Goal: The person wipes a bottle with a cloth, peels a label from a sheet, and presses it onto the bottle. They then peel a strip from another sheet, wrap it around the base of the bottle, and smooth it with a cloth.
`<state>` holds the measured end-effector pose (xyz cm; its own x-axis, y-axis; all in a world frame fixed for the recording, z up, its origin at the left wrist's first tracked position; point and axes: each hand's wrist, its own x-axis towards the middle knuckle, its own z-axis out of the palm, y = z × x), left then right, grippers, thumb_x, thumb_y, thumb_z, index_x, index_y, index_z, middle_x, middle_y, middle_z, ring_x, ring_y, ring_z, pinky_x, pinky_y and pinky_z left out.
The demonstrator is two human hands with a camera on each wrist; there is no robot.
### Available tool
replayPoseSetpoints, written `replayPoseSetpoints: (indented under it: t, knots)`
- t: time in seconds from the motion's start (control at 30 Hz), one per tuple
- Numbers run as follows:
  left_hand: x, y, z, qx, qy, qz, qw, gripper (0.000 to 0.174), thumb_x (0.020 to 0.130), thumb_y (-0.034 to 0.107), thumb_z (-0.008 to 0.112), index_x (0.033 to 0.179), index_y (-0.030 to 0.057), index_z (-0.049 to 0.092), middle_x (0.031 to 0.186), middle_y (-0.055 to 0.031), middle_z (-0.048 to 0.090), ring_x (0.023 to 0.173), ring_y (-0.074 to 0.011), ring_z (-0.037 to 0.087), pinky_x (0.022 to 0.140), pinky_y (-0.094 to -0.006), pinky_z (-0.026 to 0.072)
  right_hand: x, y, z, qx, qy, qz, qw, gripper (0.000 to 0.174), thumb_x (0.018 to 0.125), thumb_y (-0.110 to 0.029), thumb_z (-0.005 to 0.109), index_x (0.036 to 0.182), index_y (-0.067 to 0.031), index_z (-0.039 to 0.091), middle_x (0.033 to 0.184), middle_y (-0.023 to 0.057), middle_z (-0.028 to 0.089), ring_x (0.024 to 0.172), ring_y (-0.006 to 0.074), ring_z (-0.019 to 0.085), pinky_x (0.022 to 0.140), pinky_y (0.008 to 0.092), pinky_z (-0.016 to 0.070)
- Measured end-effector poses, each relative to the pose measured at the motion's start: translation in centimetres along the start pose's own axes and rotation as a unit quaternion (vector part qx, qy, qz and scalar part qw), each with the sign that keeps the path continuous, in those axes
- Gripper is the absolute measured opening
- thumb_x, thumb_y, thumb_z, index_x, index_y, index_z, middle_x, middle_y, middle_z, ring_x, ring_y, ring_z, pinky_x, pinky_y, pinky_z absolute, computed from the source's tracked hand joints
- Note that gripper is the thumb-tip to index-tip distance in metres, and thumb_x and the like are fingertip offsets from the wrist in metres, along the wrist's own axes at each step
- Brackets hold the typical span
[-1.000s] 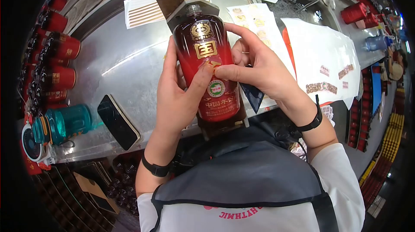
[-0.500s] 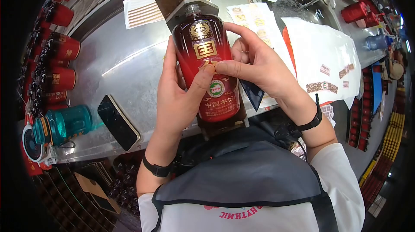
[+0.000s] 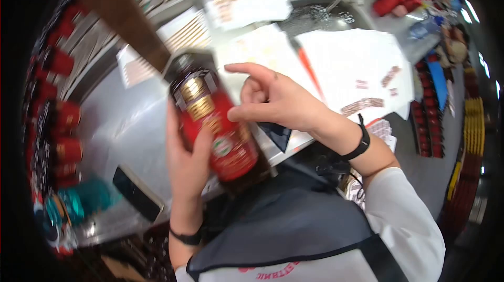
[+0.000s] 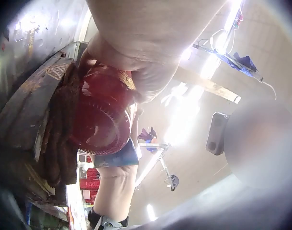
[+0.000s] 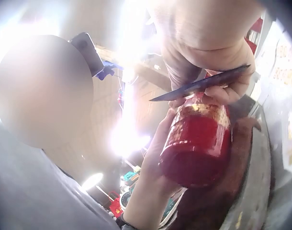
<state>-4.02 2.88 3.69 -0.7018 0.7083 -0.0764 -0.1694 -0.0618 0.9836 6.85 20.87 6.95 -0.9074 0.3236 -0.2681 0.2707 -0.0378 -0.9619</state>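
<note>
A dark-to-red bottle (image 3: 233,153) with gold characters and a round green-white label leans on a brown stand (image 3: 131,24). The left hand (image 3: 186,164) grips its left side, thumb on the front. The right hand (image 3: 289,101) is beside the bottle's upper right, forefinger extended and the other fingers curled; its thumb tip is over or against the front, contact unclear. A dark blue pointed piece (image 5: 201,86) is held in the right hand's curled fingers, across the red bottle (image 5: 196,148) in the right wrist view. The left wrist view shows the bottle's base (image 4: 100,127).
Sticker sheets (image 3: 357,61) cover the table's back and right. A phone (image 3: 137,194) and a teal bottle (image 3: 86,200) are at the left front. Red containers (image 3: 68,116) line the left edge; a wet patch (image 3: 315,17) is at the back.
The head view has turned and blurred, shifting the scene. The right thumb has parted from the left thumb, and the right forefinger has straightened off the bottle's shoulder. The left hand keeps its hold.
</note>
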Motion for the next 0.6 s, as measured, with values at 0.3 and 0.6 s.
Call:
replayPoseSetpoints:
  t: [0.3,0.6]
  knots:
    - [0.2,-1.1,-0.7,-0.028,-0.018,0.01,0.999,0.066,0.095,0.001,0.052,0.154,-0.002,0.022,0.148,-0.0152,0.041,0.133,-0.0214,0.043,0.111,-0.0352,0.0353,1.4,2.2,-29.9,-0.371,0.332,0.073,0.864,0.042,0.081,-0.046,0.073,0.091,-0.0054,0.077,0.07,0.0048,0.068,0.063,0.0154,0.062,0.064,0.0313,0.0501]
    - [0.0,-1.3,-1.0,0.004,-0.004,0.017,1.0,0.067,0.094,0.003,0.053,0.153,-0.0033,0.023,0.149,-0.0155,0.04,0.135,-0.0232,0.042,0.114,-0.037,0.0317,6.3,5.2,-39.5,-0.523,0.521,0.101,0.667,0.053,0.082,-0.05,0.069,0.125,-0.02,0.066,0.114,0.0153,0.07,0.109,0.0334,0.065,0.093,0.0441,0.0505]
